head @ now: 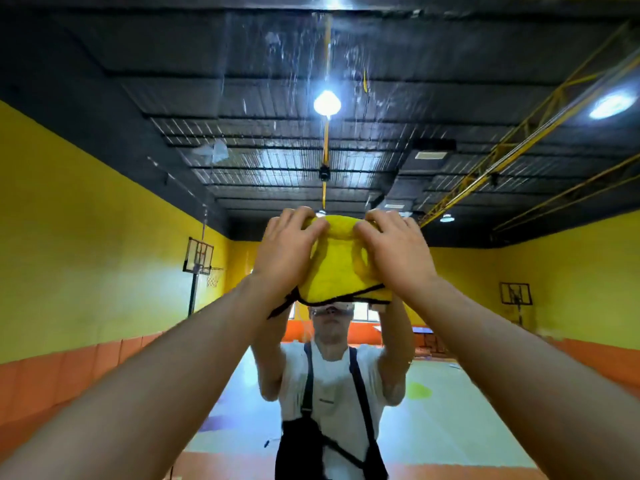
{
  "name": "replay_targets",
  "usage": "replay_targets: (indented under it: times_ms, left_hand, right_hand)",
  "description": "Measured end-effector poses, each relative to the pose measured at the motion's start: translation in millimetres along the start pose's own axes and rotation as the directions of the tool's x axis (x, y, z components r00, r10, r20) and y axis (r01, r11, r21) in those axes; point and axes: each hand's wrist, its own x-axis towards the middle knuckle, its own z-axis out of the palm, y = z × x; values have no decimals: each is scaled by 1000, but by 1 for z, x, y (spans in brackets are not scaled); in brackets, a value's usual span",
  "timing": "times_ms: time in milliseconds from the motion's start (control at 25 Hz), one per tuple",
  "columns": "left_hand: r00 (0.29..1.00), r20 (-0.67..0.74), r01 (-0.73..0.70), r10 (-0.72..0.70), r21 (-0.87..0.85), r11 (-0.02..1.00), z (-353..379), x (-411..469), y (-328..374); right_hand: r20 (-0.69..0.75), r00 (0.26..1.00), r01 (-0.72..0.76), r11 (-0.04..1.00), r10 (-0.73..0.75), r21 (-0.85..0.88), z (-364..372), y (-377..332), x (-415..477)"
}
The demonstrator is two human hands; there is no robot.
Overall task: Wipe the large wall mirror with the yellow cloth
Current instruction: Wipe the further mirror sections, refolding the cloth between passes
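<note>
Head view: I see the cloth bunched against the mirror, just 12 o'clock of centre. Left grip is on its 9 o'clock side and right grip at 3 o'clock, both with fingers curled over the top edge, holding it. Wet streaks on the glass at 12 o'clock.

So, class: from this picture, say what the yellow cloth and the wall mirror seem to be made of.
Yellow cloth: probably microfibre or terry, matt and fuzzy, bunching softly, with black stitched edging. Wall mirror: apparently glass, glossy; it gives sharp reflections, and liquid streaks cling to it.
</note>
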Motion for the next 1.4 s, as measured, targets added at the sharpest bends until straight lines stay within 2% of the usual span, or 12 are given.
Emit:
replay_targets:
  times_ms: [120,280,360,520,760,1400]
  left_hand:
    - [997,-9,76,-75,32,997,10,20,1]
    - [993,-106,51,-53,-24,998,22,5,9]
    - [996,-47,75,-78,-72,995,30,-4,11]
    - [996,50,80,-78,-30,996,43,-13,9]
    - [995,-36,88,-90,-32,996,52,-24,15]
    - [999,-29,37,-37,-10,999,58,-130,40]
  right_hand:
    - [-6,1000,-19,1000,19,-25,20,6,21]
    - [10,995,-96,995,96,6,44,-14,0]
    - [18,997,-74,997,74,8,51,-14,-8]
    - [-3,998,-58,998,58,14,58,-10,-7]
    - [-118,992,-39,998,44,44,63,-11,-20]
    - [-101,995,2,996,7,86,64,-60,-116]
